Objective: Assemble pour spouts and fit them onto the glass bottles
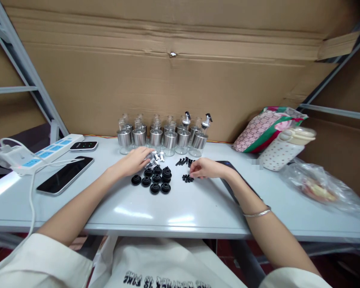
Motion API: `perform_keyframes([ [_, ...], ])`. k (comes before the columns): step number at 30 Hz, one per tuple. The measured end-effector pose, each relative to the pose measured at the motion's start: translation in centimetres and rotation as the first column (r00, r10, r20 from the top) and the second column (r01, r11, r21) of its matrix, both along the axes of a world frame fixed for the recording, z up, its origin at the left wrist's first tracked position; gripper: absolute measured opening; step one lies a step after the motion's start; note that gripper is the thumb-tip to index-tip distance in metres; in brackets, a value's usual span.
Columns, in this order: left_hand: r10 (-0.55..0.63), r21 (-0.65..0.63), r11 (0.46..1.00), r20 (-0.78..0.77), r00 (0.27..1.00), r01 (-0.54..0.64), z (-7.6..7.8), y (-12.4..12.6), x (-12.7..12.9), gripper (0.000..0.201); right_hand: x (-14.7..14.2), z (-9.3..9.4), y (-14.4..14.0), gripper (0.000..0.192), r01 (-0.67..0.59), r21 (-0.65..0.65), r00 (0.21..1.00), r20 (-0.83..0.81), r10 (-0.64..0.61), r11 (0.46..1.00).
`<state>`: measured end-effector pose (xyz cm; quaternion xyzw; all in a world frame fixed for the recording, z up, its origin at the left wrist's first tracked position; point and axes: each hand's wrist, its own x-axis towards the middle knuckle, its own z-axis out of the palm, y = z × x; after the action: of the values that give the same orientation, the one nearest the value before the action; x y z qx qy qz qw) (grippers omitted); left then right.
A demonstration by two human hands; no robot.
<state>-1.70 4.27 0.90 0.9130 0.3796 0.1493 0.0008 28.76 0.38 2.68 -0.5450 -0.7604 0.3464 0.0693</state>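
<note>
My left hand (137,160) rests over a small pile of silver metal pourer pieces (157,156), fingers stretched out and partly covering them. My right hand (203,168) is closed in a pinch beside a cluster of tiny black plugs (186,178); whatever lies between its fingertips is too small to make out. Just behind it are small black lever-like parts (182,161), partly hidden by the hand. Several round black stoppers (155,188) are grouped in front of the left hand.
Glass bottles with metal sleeves (170,141) stand in rows at the back; two carry pourers (207,120). To the left are a phone (66,176), a power strip (48,154) and a small device (84,146). A dark tablet-like slab (232,186), a cup (285,150), a pouch (267,128) and a plastic bag (324,188) lie right.
</note>
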Motion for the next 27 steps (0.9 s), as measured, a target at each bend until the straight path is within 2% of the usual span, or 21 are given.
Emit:
perform_keyframes([
  [5, -0.038, 0.083, 0.996, 0.004, 0.999, 0.037, 0.2, -0.4, 0.3, 0.036, 0.0, -0.1, 0.0, 0.009, 0.005, 0.031, 0.998, 0.059, -0.007, 0.999],
  [9, -0.092, 0.139, 0.986, 0.0, 0.996, 0.091, 0.4, -0.9, 0.8, 0.035, 0.1, -0.1, -0.1, 0.016, 0.077, 0.113, 0.972, 0.213, -0.1, 0.991],
  [12, -0.124, 0.182, 0.976, 0.006, 0.992, 0.121, 0.5, -1.0, 0.9, 0.035, 0.4, 0.2, -0.4, 0.018, 0.096, 0.111, 0.947, 0.296, -0.125, 0.989],
  [15, -0.166, 0.216, 0.963, 0.018, 0.986, 0.158, 0.6, -1.1, 1.0, 0.034, 0.6, 0.6, -0.8, 0.01, 0.044, 0.09, 0.973, 0.224, -0.063, 0.995],
  [17, -0.197, 0.25, 0.95, 0.016, 0.98, 0.187, 0.7, -1.6, 1.4, 0.032, 0.5, 0.8, -0.9, 0.008, 0.03, 0.126, 0.986, 0.157, -0.05, 0.992],
  [21, -0.24, 0.309, 0.917, -0.077, 0.968, 0.252, 0.5, -3.8, 3.5, 0.029, -0.1, 1.1, -1.0, 0.01, 0.033, 0.152, 0.999, 0.028, -0.038, 0.988],
  [24, -0.299, 0.254, 0.907, -0.171, 0.939, 0.335, 0.1, -5.7, 5.1, 0.034, -0.2, 1.0, -0.9, 0.009, 0.013, 0.143, 0.998, 0.052, -0.021, 0.99],
  [27, -0.309, 0.229, 0.91, -0.18, 0.934, 0.345, 0.0, -6.3, 5.5, 0.04, -0.2, 0.7, -0.8, 0.008, -0.008, 0.119, 0.997, 0.08, -0.002, 0.993],
])
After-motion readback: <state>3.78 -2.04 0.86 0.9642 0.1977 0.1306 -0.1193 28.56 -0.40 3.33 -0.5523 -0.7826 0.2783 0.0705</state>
